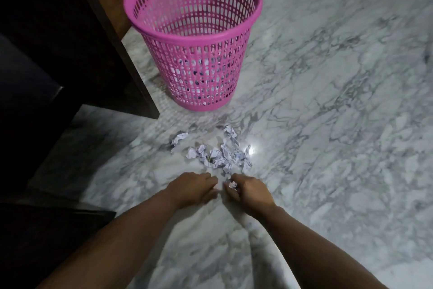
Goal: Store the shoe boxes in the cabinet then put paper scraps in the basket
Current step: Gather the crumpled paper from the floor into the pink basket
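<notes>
both hands low over the marble floor point(328, 78), right hand point(250, 191) pinched on one scrap point(232, 184), left hand point(193, 186) curled with nothing visible in it; light paper scraps point(222, 154) could spill short of the pink basket point(192, 38) beyond.

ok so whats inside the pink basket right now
Through the mesh of the pink basket, white crumpled paper with dark marks shows near the bottom. The wall hides how much. More paper scraps lie outside on the marble floor.

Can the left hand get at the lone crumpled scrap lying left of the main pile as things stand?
Probably yes: the left hand is just short of the lone scrap, with only bare floor between.
</notes>
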### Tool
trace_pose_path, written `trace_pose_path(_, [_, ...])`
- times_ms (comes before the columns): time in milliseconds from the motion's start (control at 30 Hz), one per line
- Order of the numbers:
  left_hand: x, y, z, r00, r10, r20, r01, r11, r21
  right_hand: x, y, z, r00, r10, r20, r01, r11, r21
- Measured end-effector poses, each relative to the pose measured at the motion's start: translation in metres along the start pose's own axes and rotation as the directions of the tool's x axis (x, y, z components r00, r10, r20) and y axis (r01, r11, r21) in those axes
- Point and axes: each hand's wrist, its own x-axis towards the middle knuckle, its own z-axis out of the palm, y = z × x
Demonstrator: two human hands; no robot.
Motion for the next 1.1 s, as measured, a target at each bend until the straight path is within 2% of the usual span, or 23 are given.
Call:
trace_pose_path(67, [0.012,0.001,-0.024,0.990,-0.087,-0.115,0.072,0.989,-0.129,-0.001,-0.003,-0.013,0.989,0.091,-0.121,-0.069,0.983,0.173])
trace_pose_path(133, [0.025,-0.001,-0.062,0.945,-0.135,-0.298,0.060,0.967,-0.246,0.012,-0.014,-0.036,0.972,0.111,-0.208,-0.030,0.933,0.358])
trace_pose_path(200, [0.040,-0.007,-0.115,0.822,-0.217,-0.527,0.054,0.950,-0.307,0.041,-0.039,-0.079,0.950,0.126,-0.285,0.035,0.865,0.500])
trace_pose_path(267, [0.055,-0.016,-0.174,0.652,-0.334,-0.681,0.054,0.916,-0.398,0.074,-0.073,-0.130,0.904,0.112,-0.414,0.166,0.798,0.579])
trace_pose_path(333, [0.069,-0.026,-0.237,0.495,-0.385,-0.779,0.012,0.899,-0.437,0.108,-0.111,-0.186,0.799,0.060,-0.598,0.376,0.726,0.576])
trace_pose_path(400, [0.084,-0.040,-0.291,0.362,-0.365,-0.858,-0.056,0.910,-0.411,0.148,-0.147,-0.238,0.674,0.032,-0.738,0.552,0.642,0.532])
trace_pose_path(467, [0.101,-0.056,-0.331,0.293,-0.341,-0.893,-0.053,0.927,-0.372,0.188,-0.177,-0.276,0.579,0.023,-0.815,0.609,0.652,0.451])
trace_pose_path(500, [0.111,-0.064,-0.344,0.300,-0.332,-0.894,-0.019,0.935,-0.354,0.209,-0.185,-0.289,0.567,0.022,-0.823,0.597,0.678,0.429])
trace_pose_path(533, [0.122,-0.074,-0.352,0.342,-0.328,-0.881,0.044,0.942,-0.334,0.229,-0.190,-0.299,0.600,0.006,-0.800,0.554,0.719,0.420])
trace_pose_path(567, [0.131,-0.084,-0.356,0.419,-0.341,-0.842,0.139,0.940,-0.311,0.246,-0.192,-0.306,0.684,-0.014,-0.729,0.463,0.782,0.418])
trace_pose_path(633, [0.145,-0.099,-0.356,0.638,-0.448,-0.627,0.348,0.893,-0.285,0.272,-0.194,-0.311,0.893,0.001,-0.450,0.165,0.929,0.331])
trace_pose_path(667, [0.148,-0.103,-0.353,0.699,-0.508,-0.504,0.427,0.861,-0.275,0.278,-0.193,-0.310,0.960,0.032,-0.278,0.041,0.967,0.252])
trace_pose_path(700, [0.148,-0.104,-0.350,0.708,-0.553,-0.439,0.470,0.833,-0.291,0.279,-0.192,-0.310,0.982,0.044,-0.183,-0.005,0.978,0.208])
trace_pose_path(733, [0.145,-0.103,-0.348,0.689,-0.576,-0.440,0.477,0.817,-0.323,0.275,-0.191,-0.309,0.982,0.041,-0.185,-0.004,0.981,0.196])
trace_pose_path(800, [0.135,-0.095,-0.338,0.583,-0.541,-0.606,0.410,0.840,-0.356,0.263,-0.181,-0.309,0.931,-0.029,-0.364,0.121,0.965,0.233])
trace_pose_path(867, [0.115,-0.078,-0.317,0.490,-0.373,-0.788,0.271,0.924,-0.269,0.241,-0.160,-0.305,0.805,-0.061,-0.589,0.325,0.877,0.354])
trace_pose_path(933, [0.091,-0.057,-0.276,0.487,-0.110,-0.866,0.037,0.994,-0.105,0.214,-0.131,-0.289,0.639,-0.012,-0.769,0.487,0.780,0.393])
trace_pose_path(967, [0.077,-0.047,-0.247,0.524,-0.019,-0.851,-0.044,0.998,-0.050,0.198,-0.116,-0.273,0.593,0.036,-0.805,0.506,0.760,0.407])
trace_pose_path(1000, [0.064,-0.042,-0.213,0.594,0.022,-0.804,-0.086,0.996,-0.037,0.179,-0.101,-0.251,0.586,0.077,-0.807,0.480,0.769,0.422])
trace_pose_path(1033, [0.050,-0.042,-0.177,0.695,0.013,-0.719,-0.077,0.995,-0.057,0.160,-0.082,-0.226,0.613,0.103,-0.784,0.416,0.801,0.431])
trace_pose_path(1100, [0.027,-0.051,-0.112,0.897,-0.153,-0.414,0.121,0.987,-0.103,0.123,-0.040,-0.163,0.749,0.086,-0.657,0.255,0.877,0.406])
